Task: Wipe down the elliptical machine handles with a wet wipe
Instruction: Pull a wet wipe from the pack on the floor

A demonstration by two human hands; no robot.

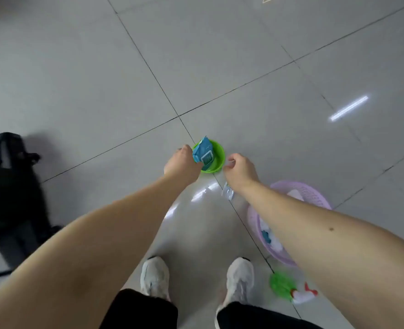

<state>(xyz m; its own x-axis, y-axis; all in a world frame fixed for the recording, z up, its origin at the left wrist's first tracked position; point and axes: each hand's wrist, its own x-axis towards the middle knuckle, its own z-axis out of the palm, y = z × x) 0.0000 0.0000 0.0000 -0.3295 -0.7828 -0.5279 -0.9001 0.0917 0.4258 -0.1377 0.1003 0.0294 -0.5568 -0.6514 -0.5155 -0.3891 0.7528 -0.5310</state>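
One black machine: stands on the floor at far left, well apart from both hands; probably the elliptical's base, with the handles out of view, so the wiping looks not yet begun
Left hand: fingers closed round one end of the pack, holding it up off the floor, most likely to steady it while the other hand draws a wipe
Wipe pack: sits in the left grip right above the green bowl; a soft blue packet, crinkled, tilted with one corner up and a pale label panel on its face; too small to tell whether the flap is open, and no wipe shows
Green bowl: round and bright, on the floor directly below the pack, perhaps placed to catch it or a used wipe
Right hand: just beside the pack and apart from it, fingers curled with the thumb against them; I cannot tell whether they pinch anything
Pale scrap: below the right wrist; I cannot tell if it hangs or lies on the floor
Purple basket: on the floor under the right forearm, holding white and blue things, seemingly the supply store
Green brush: on the floor near the basket, untouched
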